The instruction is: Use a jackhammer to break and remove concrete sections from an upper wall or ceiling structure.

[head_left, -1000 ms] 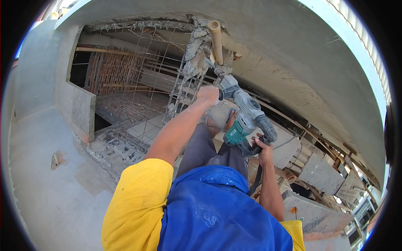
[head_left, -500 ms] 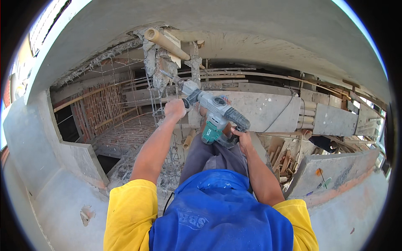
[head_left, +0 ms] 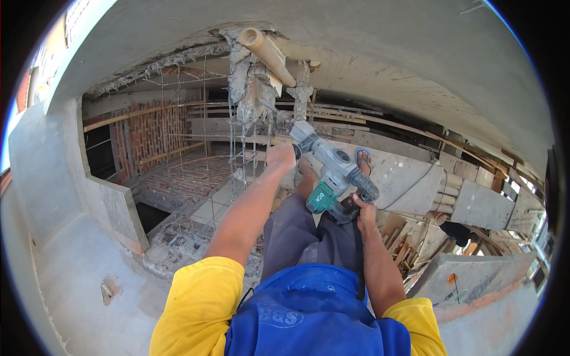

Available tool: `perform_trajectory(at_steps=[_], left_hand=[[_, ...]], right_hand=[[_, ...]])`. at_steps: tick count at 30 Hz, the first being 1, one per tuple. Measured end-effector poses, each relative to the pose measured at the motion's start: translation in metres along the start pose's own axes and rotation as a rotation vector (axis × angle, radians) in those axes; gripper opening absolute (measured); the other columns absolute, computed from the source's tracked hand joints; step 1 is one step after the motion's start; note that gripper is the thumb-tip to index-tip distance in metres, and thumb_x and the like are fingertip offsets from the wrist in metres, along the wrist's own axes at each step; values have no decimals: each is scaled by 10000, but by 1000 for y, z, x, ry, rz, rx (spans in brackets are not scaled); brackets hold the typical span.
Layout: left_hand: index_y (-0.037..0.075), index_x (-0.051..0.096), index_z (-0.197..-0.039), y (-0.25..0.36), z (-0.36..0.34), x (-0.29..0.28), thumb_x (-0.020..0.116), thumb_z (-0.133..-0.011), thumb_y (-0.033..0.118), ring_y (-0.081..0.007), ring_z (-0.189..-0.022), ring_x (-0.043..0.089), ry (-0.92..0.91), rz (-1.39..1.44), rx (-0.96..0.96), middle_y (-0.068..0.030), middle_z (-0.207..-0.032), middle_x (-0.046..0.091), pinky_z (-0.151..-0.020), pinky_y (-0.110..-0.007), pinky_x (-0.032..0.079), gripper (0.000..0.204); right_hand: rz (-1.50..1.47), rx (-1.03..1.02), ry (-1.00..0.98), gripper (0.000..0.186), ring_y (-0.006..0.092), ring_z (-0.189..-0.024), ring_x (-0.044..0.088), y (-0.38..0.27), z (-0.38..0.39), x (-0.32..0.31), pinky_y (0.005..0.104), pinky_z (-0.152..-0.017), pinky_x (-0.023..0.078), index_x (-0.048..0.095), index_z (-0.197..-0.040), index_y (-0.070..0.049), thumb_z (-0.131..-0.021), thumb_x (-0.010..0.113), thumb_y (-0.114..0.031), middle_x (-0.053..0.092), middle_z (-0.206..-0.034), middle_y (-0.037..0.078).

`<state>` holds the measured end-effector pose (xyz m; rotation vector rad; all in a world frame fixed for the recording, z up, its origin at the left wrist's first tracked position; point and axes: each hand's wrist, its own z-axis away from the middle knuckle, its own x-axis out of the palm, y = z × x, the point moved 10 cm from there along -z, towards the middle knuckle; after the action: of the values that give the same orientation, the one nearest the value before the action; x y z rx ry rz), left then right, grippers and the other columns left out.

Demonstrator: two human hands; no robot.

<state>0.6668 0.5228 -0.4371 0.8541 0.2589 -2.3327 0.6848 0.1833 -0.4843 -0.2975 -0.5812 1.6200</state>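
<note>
A grey and green rotary hammer slants up and away from my lap, held in both hands. My left hand is wrapped round its black side handle near the front. Behind, my right hand grips the rear handle; some of its fingers are hidden. The metal chisel bit points up and left at a broken lump of concrete. Whether the tip touches it, I cannot tell. Above the bit, a tan round pole sticks out beside the rough concrete.
Bare steel bars hang below the broken concrete. A pale plank runs rightward under my sandalled foot, with a dark cable across it. Broken wood lies lower right. At left stands a low wall beside a dark opening.
The hammer, both hands and surroundings sit farther right in the picture, mostly from a shift of view. My sandalled foot shows more fully now. Both hands keep their grip.
</note>
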Motion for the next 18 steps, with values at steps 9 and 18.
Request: perform_trajectory(at_steps=[9,18], left_hand=[[67,704,-928,6,-18,63,576,-810,155,-284,-931,667,27,39,-185,-144,-965,690,-778,-382,531,195],[49,692,-931,10,-29,73,572,-781,123,-308,-915,668,-12,133,-252,-170,-952,684,-779,-408,535,206]], right_hand=[[75,133,2,280,197,-734,605,9,-63,-36,324,-685,486,578,-990,-42,-749,718,-20,627,-858,75],[244,34,-70,268,189,-667,603,-16,-94,-35,320,-641,481,606,-943,-16,-712,739,17,622,-802,59]])
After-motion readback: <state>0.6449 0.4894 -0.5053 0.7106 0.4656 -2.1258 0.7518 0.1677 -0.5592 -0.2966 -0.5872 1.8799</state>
